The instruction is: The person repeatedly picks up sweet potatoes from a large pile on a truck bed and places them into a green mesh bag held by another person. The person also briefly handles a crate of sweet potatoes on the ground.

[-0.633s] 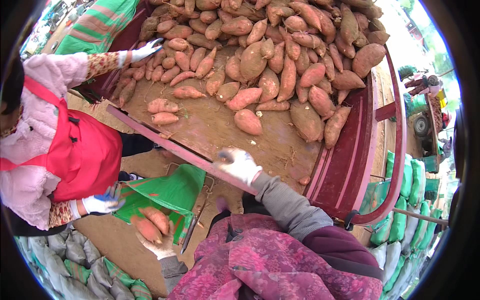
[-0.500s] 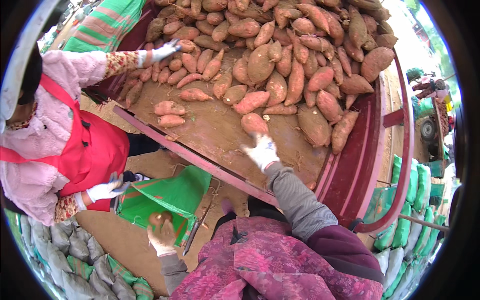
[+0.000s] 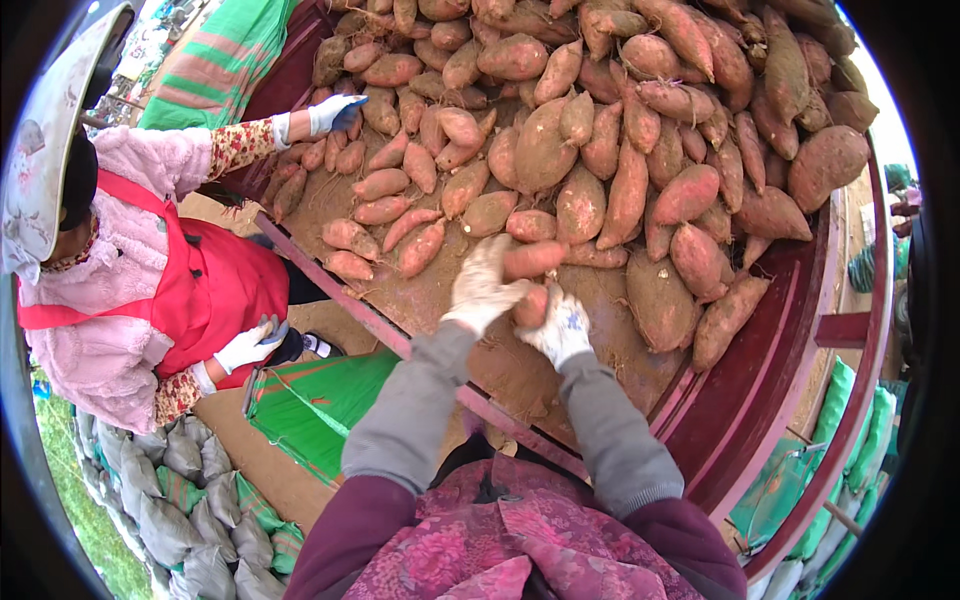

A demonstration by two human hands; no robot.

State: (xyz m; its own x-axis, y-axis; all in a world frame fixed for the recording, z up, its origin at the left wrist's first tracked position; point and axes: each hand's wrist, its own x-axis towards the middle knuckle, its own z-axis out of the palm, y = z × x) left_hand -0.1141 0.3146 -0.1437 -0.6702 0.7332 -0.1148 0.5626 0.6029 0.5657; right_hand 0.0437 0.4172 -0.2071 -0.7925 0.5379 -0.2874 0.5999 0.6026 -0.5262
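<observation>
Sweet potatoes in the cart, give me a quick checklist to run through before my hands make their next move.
1. Gloves on: ok; left hand and right hand both wear white gloves.
2. Firm hold on the sweet potato between the hands: cannot tell; fingers partly hide it.
3. Co-worker's reaching hand apart from yours: ok; it is over the pile's left side.
4. Green bag open at the mouth: cannot tell from this angle.
5. Cart floor free of dirt: not ok; soil shows on it.

Brown ground (image 3: 262, 460), apparently packed earth
</observation>
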